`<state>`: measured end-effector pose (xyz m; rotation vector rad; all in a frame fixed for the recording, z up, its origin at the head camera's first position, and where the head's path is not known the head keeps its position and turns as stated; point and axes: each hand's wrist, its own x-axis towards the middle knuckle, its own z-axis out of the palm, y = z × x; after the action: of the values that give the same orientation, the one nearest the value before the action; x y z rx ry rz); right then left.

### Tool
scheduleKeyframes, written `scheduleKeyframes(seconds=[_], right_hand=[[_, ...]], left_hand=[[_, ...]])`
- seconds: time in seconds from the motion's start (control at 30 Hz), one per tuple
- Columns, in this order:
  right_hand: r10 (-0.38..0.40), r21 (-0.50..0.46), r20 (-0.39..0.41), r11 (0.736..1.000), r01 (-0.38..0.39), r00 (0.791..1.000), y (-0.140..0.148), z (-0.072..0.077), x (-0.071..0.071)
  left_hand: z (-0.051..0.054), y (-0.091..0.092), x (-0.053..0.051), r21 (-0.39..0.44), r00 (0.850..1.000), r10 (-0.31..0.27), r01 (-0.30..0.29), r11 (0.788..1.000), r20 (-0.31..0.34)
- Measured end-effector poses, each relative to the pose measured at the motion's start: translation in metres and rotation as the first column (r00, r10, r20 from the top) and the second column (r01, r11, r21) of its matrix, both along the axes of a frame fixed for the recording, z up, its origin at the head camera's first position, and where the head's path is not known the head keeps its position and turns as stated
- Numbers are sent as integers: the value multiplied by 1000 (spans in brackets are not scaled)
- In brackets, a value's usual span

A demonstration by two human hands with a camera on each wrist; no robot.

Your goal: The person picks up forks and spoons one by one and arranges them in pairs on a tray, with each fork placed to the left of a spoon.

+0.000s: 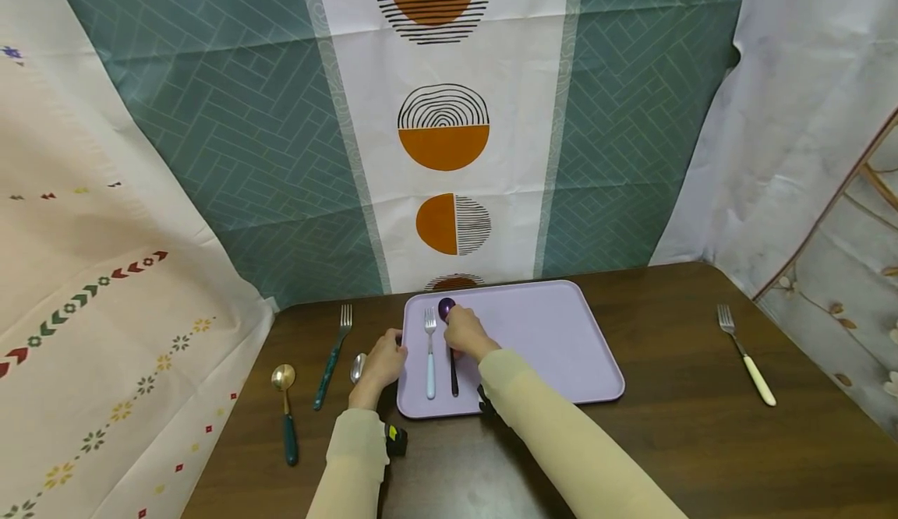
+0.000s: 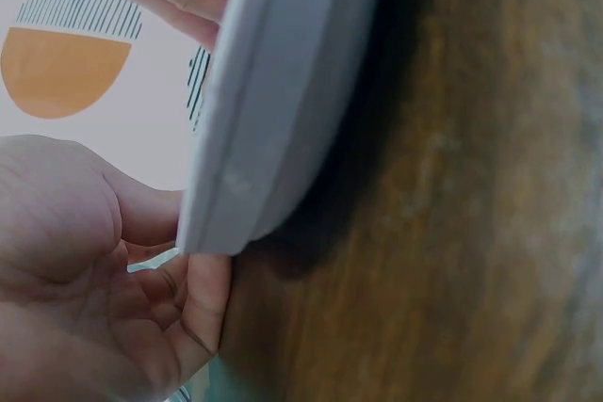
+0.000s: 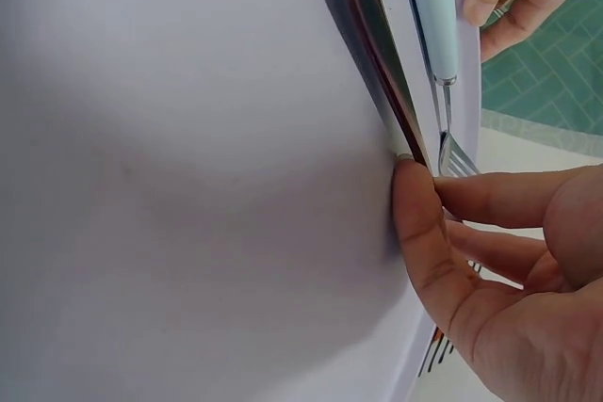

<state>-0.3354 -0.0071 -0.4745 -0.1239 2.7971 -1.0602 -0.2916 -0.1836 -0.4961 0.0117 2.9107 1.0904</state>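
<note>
My right hand (image 1: 468, 332) pinches a dark spoon (image 1: 454, 379) with a shiny purple bowl between thumb and fingers, over the left part of a lilac tray (image 1: 547, 340). In the right wrist view, the fingertips grip the spoon's neck, and its handle (image 3: 382, 54) runs close above the tray. Beside it on the tray lies a fork (image 1: 431, 375) with a light blue handle, tines pointing away. My left hand (image 1: 384, 359) holds the tray's left edge, thumb on the rim and fingers curled against its side, as the left wrist view shows.
Left of the tray lie a silver spoon (image 1: 358, 367) partly hidden by the left hand, a green-handled fork (image 1: 330, 367) and a gold spoon (image 1: 286, 394) with a green handle. A cream-handled fork (image 1: 754, 371) lies far right on the brown table (image 1: 673, 441). Patterned cloth (image 1: 266, 114) hangs behind.
</note>
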Motion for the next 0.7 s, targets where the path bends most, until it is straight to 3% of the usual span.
scheduleKeyframes(seconds=[0.7], right_hand=[[4,-12,-18,1000,-5,1000,-1,0,1]], left_hand=[[1,0,1,-12,999,-6,6,1000,-35]])
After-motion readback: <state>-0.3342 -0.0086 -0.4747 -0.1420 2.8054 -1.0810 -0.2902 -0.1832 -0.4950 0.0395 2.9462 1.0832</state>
